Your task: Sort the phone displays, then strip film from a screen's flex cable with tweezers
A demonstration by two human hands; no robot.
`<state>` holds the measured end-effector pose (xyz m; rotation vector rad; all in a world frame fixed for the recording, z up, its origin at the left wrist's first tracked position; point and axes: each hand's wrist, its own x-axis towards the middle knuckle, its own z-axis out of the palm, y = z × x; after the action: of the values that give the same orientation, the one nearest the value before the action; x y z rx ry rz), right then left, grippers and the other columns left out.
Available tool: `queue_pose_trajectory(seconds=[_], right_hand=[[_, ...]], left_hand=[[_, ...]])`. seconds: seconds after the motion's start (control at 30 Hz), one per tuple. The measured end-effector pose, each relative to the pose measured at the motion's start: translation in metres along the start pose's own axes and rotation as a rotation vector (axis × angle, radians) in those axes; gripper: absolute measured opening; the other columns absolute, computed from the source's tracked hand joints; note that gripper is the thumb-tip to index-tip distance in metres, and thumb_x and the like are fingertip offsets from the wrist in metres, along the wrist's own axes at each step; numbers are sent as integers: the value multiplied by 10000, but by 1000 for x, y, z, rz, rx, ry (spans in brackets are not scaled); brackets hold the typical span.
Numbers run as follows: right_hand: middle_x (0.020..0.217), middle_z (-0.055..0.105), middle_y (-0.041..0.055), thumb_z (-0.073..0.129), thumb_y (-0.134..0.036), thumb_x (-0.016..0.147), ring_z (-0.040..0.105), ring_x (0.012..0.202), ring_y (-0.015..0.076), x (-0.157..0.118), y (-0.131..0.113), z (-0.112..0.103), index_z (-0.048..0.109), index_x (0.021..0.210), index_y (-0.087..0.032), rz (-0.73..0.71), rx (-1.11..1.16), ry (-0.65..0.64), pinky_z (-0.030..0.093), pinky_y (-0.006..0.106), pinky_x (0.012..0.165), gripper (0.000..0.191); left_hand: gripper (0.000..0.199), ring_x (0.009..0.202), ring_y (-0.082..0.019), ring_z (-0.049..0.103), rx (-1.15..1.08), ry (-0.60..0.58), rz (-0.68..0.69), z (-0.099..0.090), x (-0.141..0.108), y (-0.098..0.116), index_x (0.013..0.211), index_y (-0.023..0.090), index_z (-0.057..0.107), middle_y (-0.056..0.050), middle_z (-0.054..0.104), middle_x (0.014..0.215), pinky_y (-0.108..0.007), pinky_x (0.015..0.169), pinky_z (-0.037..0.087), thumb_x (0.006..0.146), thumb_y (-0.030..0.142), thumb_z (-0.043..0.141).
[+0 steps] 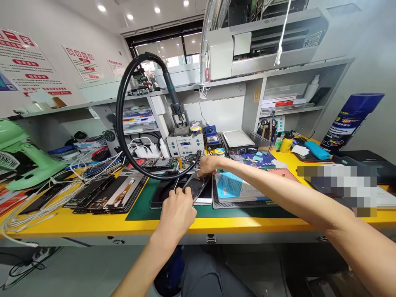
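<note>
A dark smartphone (196, 185) lies tilted over other flat devices on the green mat (144, 208). My left hand (179, 208) is closed at its near left edge, fingers wrapped against it. Over the phone's far end, my right hand (210, 165) has its fingers bent down and pressed together; whatever is between the fingertips is hidden. A white-edged tablet (204, 199) sits beneath the phone, and a black tablet (157, 196) is to its left. The black hose (122, 123) loops down close to my right hand.
Stacked phone screens (105, 194) and white cables (18, 220) cover the left side. The hot-air station (185, 144) stands behind. A blue-and-white box (229, 185) is right of the phone. Farther right are a yellow bottle (286, 144) and a large spray can (349, 121).
</note>
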<state>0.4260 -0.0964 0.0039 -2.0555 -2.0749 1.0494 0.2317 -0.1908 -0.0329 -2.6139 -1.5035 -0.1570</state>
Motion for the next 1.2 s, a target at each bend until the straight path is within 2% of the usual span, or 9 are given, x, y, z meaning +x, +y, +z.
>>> queue_pose_trajectory(seconds=[0.1, 0.2, 0.37, 0.47, 0.57, 0.7, 0.83, 1.0, 1.2], right_hand=[[1234, 649, 88, 633, -332, 965, 671, 1014, 233, -4, 4, -3, 617, 1230, -176, -38, 98, 8, 582, 435, 847, 308], [1209, 659, 85, 626, -341, 970, 678, 988, 222, -9, 9, -4, 622, 1217, -174, -106, 243, 14, 586, 423, 831, 299], [1219, 653, 90, 615, -355, 976, 679, 990, 225, -9, 14, 0, 597, 1257, -174, -222, 500, 63, 589, 425, 824, 335], [1202, 659, 87, 611, -361, 978, 682, 970, 218, -5, 15, 5, 604, 1244, -173, -252, 576, 83, 591, 417, 813, 327], [1167, 671, 80, 609, -364, 979, 685, 937, 206, 2, 17, 8, 620, 1209, -171, -255, 594, 102, 592, 401, 796, 301], [1158, 672, 78, 615, -361, 976, 685, 930, 204, 14, 21, 12, 623, 1201, -168, -250, 602, 126, 592, 397, 789, 296], [1180, 666, 82, 616, -361, 975, 683, 951, 211, 24, 24, 16, 618, 1215, -171, -243, 619, 136, 590, 407, 804, 306], [1201, 660, 86, 617, -364, 973, 679, 978, 221, 28, 24, 18, 614, 1227, -172, -223, 634, 141, 585, 424, 826, 318], [1218, 653, 89, 617, -364, 973, 676, 991, 225, 21, 16, 21, 610, 1236, -175, -200, 658, 155, 584, 428, 831, 324]], left_hand=[[259, 822, -355, 681, -36, 14, 2, -4, 1, -8, 1014, 116, 640, -200, 697, 931, -394, 668, 464, 822, 154, 470], [256, 738, -314, 681, -141, 30, 0, -10, 5, -26, 1017, 170, 637, -144, 718, 862, -356, 628, 415, 868, 203, 432], [170, 537, -186, 554, -402, 26, -9, -15, 18, -62, 810, 220, 596, 8, 603, 589, -287, 548, 354, 889, 304, 471], [199, 530, -153, 536, -566, -2, -17, -10, 25, -76, 736, 211, 560, 37, 564, 573, -262, 522, 372, 884, 334, 512], [199, 545, -126, 548, -721, -46, -44, -3, 28, -84, 788, 187, 578, 41, 575, 642, -248, 519, 433, 901, 350, 562], [225, 594, -109, 566, -871, -108, -77, 3, 28, -89, 818, 162, 588, 37, 565, 701, -259, 565, 511, 920, 362, 609], [211, 636, -121, 601, -938, -118, -96, 4, 24, -89, 873, 160, 606, 30, 582, 752, -279, 610, 534, 906, 368, 623], [248, 614, -161, 646, -923, -62, -143, 7, 17, -87, 929, 189, 604, 44, 603, 731, -279, 608, 499, 847, 422, 631], [226, 632, -172, 617, -837, 66, -160, 16, 10, -78, 910, 218, 583, 35, 629, 730, -274, 607, 447, 845, 434, 603]])
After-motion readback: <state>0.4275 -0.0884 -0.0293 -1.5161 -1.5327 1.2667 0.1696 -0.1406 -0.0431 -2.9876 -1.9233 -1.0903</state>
